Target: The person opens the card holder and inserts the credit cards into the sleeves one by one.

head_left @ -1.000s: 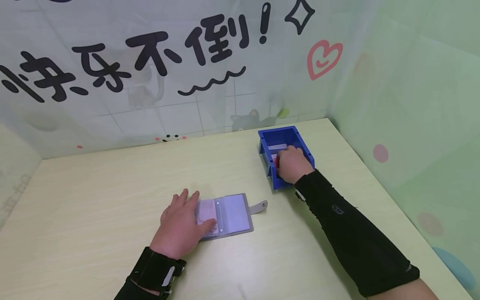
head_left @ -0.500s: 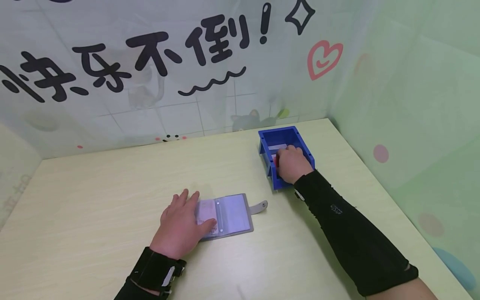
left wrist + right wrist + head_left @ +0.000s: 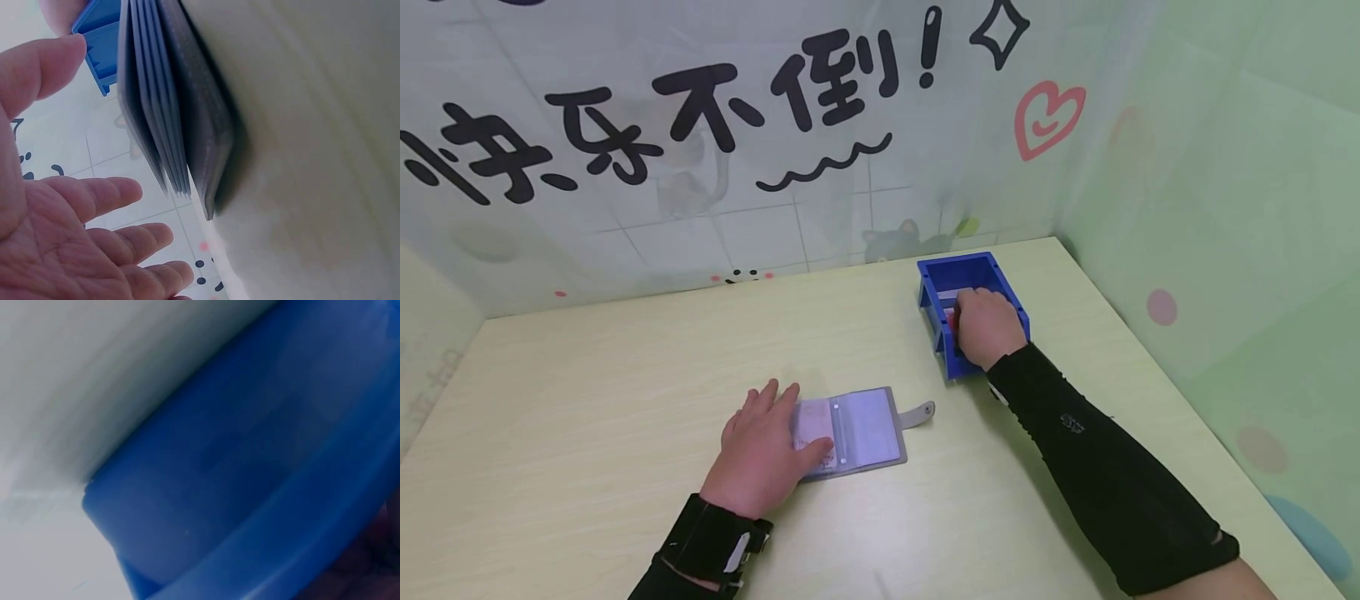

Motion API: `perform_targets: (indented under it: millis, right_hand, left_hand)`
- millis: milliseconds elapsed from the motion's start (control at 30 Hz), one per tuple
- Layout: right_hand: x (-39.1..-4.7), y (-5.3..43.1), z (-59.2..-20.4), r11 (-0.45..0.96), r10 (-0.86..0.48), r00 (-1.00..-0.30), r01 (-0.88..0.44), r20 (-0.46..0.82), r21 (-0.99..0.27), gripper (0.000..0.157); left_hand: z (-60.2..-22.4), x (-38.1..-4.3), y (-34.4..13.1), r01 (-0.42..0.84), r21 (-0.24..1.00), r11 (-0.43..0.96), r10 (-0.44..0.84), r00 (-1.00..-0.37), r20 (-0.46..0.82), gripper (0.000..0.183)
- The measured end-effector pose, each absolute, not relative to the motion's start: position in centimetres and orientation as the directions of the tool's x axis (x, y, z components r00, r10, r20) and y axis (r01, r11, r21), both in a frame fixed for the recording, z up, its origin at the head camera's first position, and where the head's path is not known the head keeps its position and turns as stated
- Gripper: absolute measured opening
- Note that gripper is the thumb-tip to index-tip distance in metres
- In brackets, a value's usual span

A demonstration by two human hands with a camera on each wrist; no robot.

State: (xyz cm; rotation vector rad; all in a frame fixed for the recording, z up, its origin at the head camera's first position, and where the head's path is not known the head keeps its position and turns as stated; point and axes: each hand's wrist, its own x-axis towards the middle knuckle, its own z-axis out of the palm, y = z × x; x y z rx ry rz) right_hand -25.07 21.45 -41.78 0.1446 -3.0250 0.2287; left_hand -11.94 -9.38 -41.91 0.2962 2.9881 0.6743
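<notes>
A small grey card holder lies spread on the table, with clear sleeves inside and a pinkish card in its left sleeve. My left hand is over its left side with straight, spread fingers, the thumb across the sleeve. Seen by the left wrist camera, the holder's stacked sleeves stand edge-on beside my left palm. My right hand reaches down into a blue plastic bin. Pale and red flat items show beside its fingers. The fingertips are hidden, so a hold on anything cannot be made out.
The holder's snap strap sticks out to the right, towards the bin. Behind the wooden table hangs a printed cloth wall, and a green one borders the right edge. The bin's wall fills the right wrist view.
My right hand shifts very slightly inside the bin, its wrist tilting a little. The left hand and the card holder stay where they were.
</notes>
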Motion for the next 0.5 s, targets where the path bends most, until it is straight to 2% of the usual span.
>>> perform_targets:
  millis: [233, 500]
  right_hand:
    - [-24.4, 21.5, -41.1, 0.981, -0.095, -0.988, -0.114, 0.122, -0.158, 0.015]
    - [-23.6, 21.7, -40.0, 0.967, -0.1, -0.993, -0.113, 0.068, -0.23, 0.005]
  left_hand:
    - [-41.9, -11.9, -9.3, 0.177, 0.425, 0.888, 0.205, -0.979, -0.021, 0.083]
    - [-41.8, -11.8, -9.2, 0.178, 0.428, 0.886, 0.208, -0.978, -0.023, 0.081]
